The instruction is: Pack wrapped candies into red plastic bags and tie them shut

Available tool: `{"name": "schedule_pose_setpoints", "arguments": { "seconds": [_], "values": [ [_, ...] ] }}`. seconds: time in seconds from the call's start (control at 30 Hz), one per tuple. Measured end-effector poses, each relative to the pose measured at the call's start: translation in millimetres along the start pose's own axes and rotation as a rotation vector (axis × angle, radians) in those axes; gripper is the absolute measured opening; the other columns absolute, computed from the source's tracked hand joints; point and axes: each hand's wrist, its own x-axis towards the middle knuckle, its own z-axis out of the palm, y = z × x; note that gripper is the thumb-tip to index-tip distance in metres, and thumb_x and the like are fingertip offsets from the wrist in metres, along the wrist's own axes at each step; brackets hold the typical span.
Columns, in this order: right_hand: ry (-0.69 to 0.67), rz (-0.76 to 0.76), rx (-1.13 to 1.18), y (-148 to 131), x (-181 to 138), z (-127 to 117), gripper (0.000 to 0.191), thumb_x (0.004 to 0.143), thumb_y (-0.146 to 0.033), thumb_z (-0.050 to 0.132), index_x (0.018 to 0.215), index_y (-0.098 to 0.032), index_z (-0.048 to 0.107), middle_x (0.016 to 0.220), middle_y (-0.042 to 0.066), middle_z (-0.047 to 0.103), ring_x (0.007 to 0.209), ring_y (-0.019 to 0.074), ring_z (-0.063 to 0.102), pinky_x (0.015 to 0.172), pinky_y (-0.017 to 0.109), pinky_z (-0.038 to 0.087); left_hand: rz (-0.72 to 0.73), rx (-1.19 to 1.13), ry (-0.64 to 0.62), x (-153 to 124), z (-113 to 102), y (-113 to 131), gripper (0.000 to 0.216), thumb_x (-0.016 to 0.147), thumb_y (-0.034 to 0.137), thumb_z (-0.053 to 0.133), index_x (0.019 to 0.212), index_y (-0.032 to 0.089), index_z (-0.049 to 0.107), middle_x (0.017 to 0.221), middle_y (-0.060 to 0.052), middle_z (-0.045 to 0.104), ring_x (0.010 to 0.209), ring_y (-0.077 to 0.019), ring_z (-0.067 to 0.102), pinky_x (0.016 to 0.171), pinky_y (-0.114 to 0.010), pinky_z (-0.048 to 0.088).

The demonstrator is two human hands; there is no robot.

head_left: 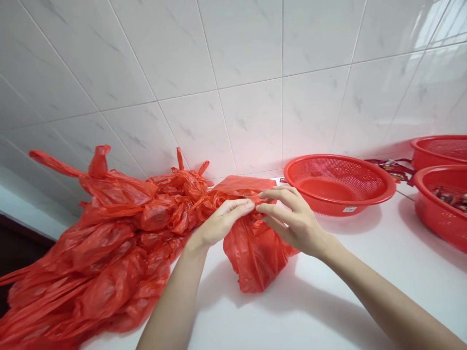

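Observation:
A red plastic bag (255, 253) hangs crumpled over the white counter at the centre. My left hand (222, 221) pinches its top edge from the left with fingers pressed together. My right hand (292, 218) pinches the same edge from the right, fingertips almost meeting those of the left hand. A big heap of knotted red plastic bags (105, 243) lies to the left, touching the held bag.
A red plastic colander (339, 184) stands behind my right hand. Two more red baskets (438, 204) sit at the far right, one holding small wrapped items. A white tiled wall (233, 87) rises behind. The white counter (310, 311) ends at the left by a dark gap.

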Motion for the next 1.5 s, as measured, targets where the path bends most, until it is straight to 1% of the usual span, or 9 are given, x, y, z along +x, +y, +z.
{"name": "schedule_pose_setpoints", "arguments": {
  "seconds": [0.23,0.5,0.73,0.93,1.07,1.2,1.3,1.4,1.5],
  "values": [
    [0.001,0.015,0.040,-3,3,-1,0.014,0.095,-0.008,0.053,0.101,-0.016,0.064,0.105,0.013,0.067,0.092,0.0200,0.061,0.083,0.037,0.049,0.086,0.295,0.080,7,-5,-9,0.040,0.098,0.048,0.043,0.076,0.018,0.057,0.077,0.001,0.058,0.077,-0.0150,0.052,0.075,-0.026,0.044],
    [-0.032,0.108,0.191,-5,9,-15,0.015,0.097,-0.010,0.051,0.098,-0.020,0.062,0.098,0.007,0.069,0.089,0.0182,0.063,0.082,0.035,0.049,0.073,0.228,0.184,11,-17,-19,0.027,0.089,0.041,0.059,0.086,0.016,0.069,0.087,-0.003,0.069,0.082,-0.0170,0.062,0.077,-0.027,0.048],
    [-0.243,0.136,0.403,-1,9,-23,0.015,0.096,-0.012,0.051,0.096,-0.020,0.065,0.088,0.006,0.071,0.080,0.0177,0.064,0.073,0.033,0.050,0.061,0.178,0.322,21,-34,-46,0.021,0.075,0.031,0.071,0.087,0.014,0.072,0.088,-0.007,0.075,0.081,-0.0182,0.069,0.080,-0.030,0.053],
    [-0.625,0.166,0.622,-9,19,-38,0.019,0.096,-0.017,0.053,0.085,-0.018,0.069,0.083,0.005,0.070,0.075,0.0163,0.061,0.070,0.031,0.049,0.018,0.499,0.504,30,-41,-70,0.012,0.076,0.015,0.064,0.079,0.019,0.075,0.085,-0.006,0.079,0.081,-0.0212,0.073,0.083,-0.034,0.056],
    [-0.745,0.208,0.721,-10,21,-41,0.017,0.094,-0.016,0.056,0.083,-0.018,0.068,0.080,0.004,0.068,0.074,0.0148,0.059,0.069,0.029,0.049,0.014,0.550,0.517,32,-40,-75,0.014,0.076,0.011,0.063,0.077,0.019,0.075,0.084,-0.006,0.079,0.081,-0.0229,0.073,0.085,-0.036,0.056],
    [-0.616,0.422,0.816,-1,19,-41,0.012,0.095,-0.023,0.059,0.088,-0.017,0.066,0.088,0.005,0.068,0.080,0.0145,0.062,0.074,0.029,0.052,0.051,0.519,0.548,32,-37,-70,0.015,0.078,0.013,0.062,0.084,0.018,0.075,0.091,-0.007,0.079,0.087,-0.0224,0.073,0.090,-0.038,0.056],
    [-0.472,0.555,0.947,7,19,-40,0.018,0.098,-0.032,0.058,0.092,-0.016,0.064,0.095,0.008,0.070,0.083,0.0163,0.067,0.078,0.032,0.056,0.160,0.374,0.573,29,-30,-57,0.018,0.078,0.017,0.063,0.092,0.017,0.075,0.102,-0.008,0.078,0.094,-0.0209,0.072,0.092,-0.035,0.056],
    [-0.353,0.588,0.992,12,19,-38,0.021,0.098,-0.036,0.059,0.095,-0.016,0.064,0.092,0.008,0.070,0.083,0.0182,0.070,0.078,0.034,0.058,0.239,0.184,0.545,23,-18,-38,0.028,0.077,0.023,0.067,0.103,0.016,0.073,0.116,-0.009,0.074,0.093,-0.0197,0.072,0.088,-0.033,0.058],
    [-0.268,0.579,0.898,11,19,-36,0.020,0.098,-0.036,0.059,0.095,-0.017,0.065,0.092,0.008,0.070,0.089,0.0204,0.069,0.082,0.037,0.058,0.207,0.039,0.513,15,-6,-21,0.034,0.074,0.028,0.073,0.105,0.015,0.071,0.103,-0.008,0.076,0.084,-0.0196,0.074,0.079,-0.031,0.060]
  ]
}}
